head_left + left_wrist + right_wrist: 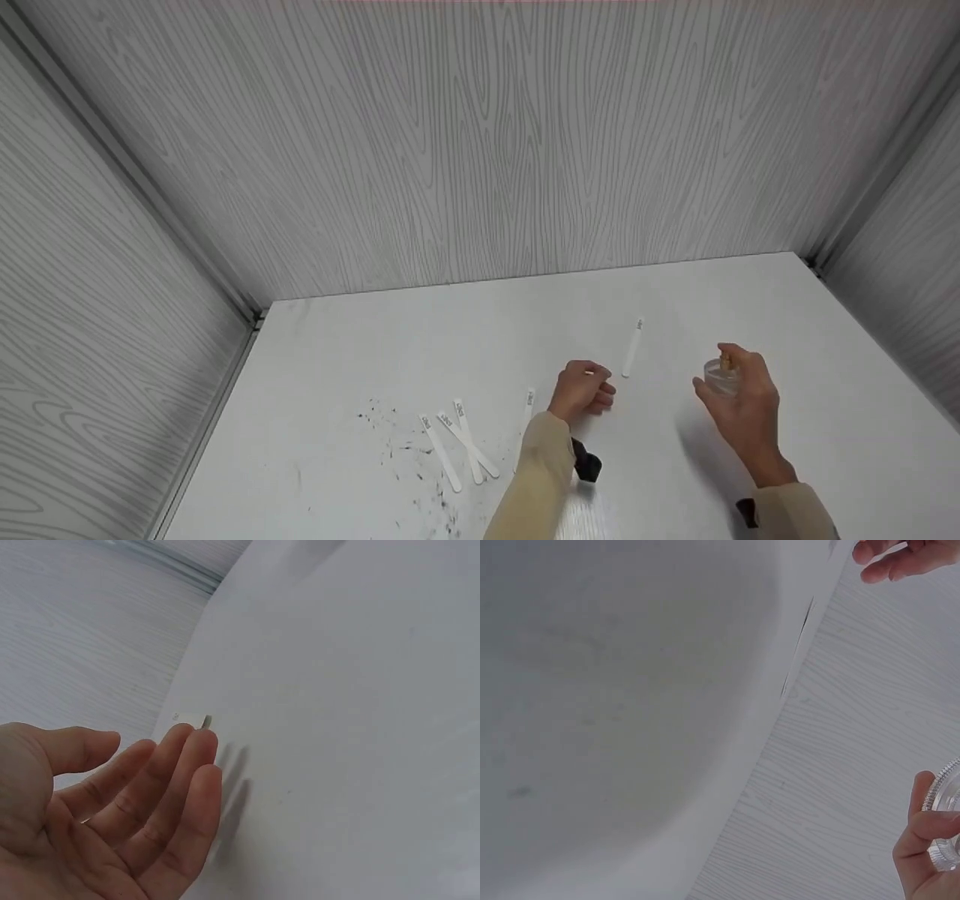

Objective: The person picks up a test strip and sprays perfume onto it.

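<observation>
In the head view my right hand (750, 397) grips a small clear round container (721, 381) between thumb and fingers, raised over the white table. The container's ribbed edge (934, 795) shows in the right wrist view, cut off by the frame. My left hand (583, 388) holds nothing; its fingers (169, 817) are loosely bent with the thumb apart. Just beyond its fingertips lies a white strip (634, 346) with dark print at one end. The end of a white strip (191, 719) also shows past the fingers in the left wrist view.
Several printed white strips lie left of my left arm, two of them crossed (466, 441). Another strip (529, 409) is partly hidden by the left sleeve. Dark specks (409, 448) mark the table (337, 352). Grey wood-patterned panels (480, 150) stand around it.
</observation>
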A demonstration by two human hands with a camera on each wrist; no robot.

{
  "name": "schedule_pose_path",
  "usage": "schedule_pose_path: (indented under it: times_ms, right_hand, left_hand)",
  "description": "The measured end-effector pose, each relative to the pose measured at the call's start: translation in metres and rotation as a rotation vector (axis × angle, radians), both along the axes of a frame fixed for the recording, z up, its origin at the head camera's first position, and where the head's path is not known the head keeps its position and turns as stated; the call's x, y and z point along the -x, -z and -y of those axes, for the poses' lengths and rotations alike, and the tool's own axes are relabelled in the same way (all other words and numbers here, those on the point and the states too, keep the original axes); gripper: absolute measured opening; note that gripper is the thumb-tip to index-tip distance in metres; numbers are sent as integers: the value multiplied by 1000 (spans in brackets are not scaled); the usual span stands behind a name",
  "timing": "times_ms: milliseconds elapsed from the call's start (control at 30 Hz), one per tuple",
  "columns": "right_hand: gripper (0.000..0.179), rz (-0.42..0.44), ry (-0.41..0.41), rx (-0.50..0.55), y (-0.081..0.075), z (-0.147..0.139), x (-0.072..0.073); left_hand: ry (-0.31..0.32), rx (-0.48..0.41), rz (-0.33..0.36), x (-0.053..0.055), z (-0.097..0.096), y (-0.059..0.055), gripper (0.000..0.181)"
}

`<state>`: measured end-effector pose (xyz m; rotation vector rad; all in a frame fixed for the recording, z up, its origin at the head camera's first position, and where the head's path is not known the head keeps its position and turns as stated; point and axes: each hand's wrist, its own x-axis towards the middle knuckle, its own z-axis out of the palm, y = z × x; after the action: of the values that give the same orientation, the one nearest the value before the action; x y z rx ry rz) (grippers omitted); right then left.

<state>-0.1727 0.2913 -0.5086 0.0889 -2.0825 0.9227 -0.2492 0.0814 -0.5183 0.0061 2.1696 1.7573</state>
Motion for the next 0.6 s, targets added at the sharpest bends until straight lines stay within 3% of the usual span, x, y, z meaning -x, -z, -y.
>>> schedule_pose_path:
  times_ms: [167, 333, 600]
  right_hand:
    - [61, 3, -1, 5, 3, -1, -3]
    - [61, -50, -40, -4, 4, -2, -5]
    - [61, -52, -40, 11, -3, -4, -4]
  left_hand:
    - [39, 29, -26, -5, 16, -1, 17]
    - [39, 33, -30, -10, 32, -1, 22]
    - [60, 40, -74, -16, 51, -6, 23]
